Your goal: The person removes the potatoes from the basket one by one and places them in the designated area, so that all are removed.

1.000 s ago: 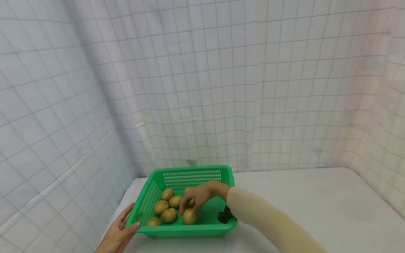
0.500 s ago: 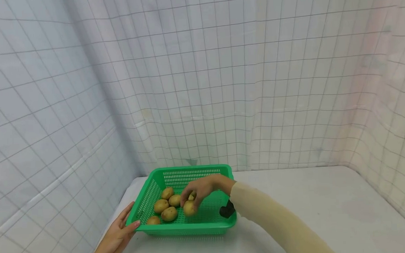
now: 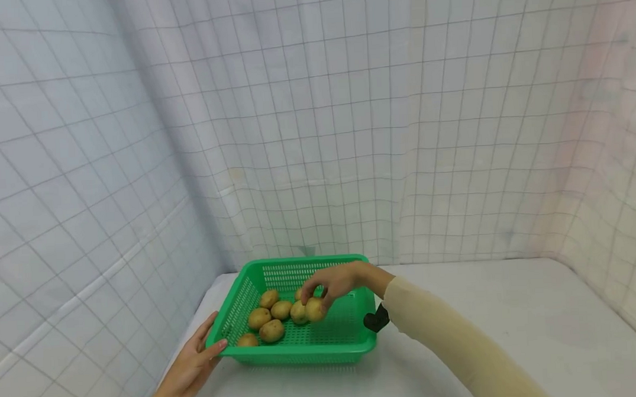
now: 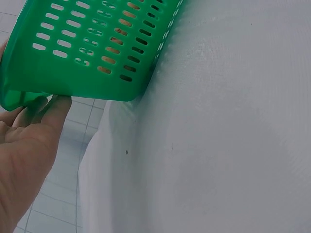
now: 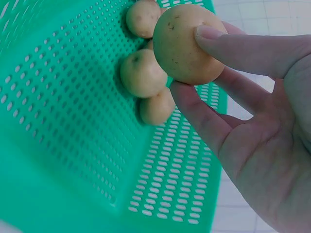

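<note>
Between the thumb and fingers of my right hand (image 3: 336, 282) is a potato (image 5: 187, 44), held above the floor of the green plastic basket (image 3: 298, 358). Several more potatoes (image 3: 272, 331) lie in the left and middle of the basket. In the right wrist view, two of these other potatoes (image 5: 144, 74) show just beyond the held one. My left hand (image 3: 189, 367) grips the basket's near left corner, thumb over the rim and fingers along the outer side. The left wrist view shows its fingers (image 4: 57, 114) under the rim of the slotted wall.
The basket stands on a white-covered table (image 3: 477, 316), toward its left side. White grid-patterned curtains (image 3: 315, 133) hang behind and on both sides. A dark object (image 3: 376, 319) sits at the right wrist, by the basket's right rim.
My right hand has lifted a potato off the basket floor and moved it up and to the right. The left hand stays on the corner; the view has shifted slightly.
</note>
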The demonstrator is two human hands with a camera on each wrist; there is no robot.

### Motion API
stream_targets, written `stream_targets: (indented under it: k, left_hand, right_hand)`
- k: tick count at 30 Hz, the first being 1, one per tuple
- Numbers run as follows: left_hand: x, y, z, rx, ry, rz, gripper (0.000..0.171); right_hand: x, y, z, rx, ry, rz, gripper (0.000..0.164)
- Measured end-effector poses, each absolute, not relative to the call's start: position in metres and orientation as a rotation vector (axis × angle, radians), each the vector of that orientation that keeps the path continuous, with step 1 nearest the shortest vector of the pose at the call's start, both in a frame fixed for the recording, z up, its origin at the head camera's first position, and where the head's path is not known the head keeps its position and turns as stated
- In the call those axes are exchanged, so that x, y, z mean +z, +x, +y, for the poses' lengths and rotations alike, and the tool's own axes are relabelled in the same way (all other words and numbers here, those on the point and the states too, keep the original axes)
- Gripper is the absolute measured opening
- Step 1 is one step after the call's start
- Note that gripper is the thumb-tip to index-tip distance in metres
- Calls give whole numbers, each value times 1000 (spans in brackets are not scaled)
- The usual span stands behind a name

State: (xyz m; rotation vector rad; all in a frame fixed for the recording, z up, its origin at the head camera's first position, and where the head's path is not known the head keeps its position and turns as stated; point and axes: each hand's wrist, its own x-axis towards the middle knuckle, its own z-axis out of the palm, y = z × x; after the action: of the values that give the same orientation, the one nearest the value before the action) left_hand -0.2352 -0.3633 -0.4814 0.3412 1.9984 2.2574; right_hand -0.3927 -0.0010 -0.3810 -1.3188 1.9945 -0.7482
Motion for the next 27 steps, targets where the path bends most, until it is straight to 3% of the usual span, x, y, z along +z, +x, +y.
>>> stream_targets:
  k: [27]
  left_hand:
    - [-478,-238,-363,2223,321,1960,82]
  right_hand:
    - [-352,-392,71,-810,-1229,2175,36]
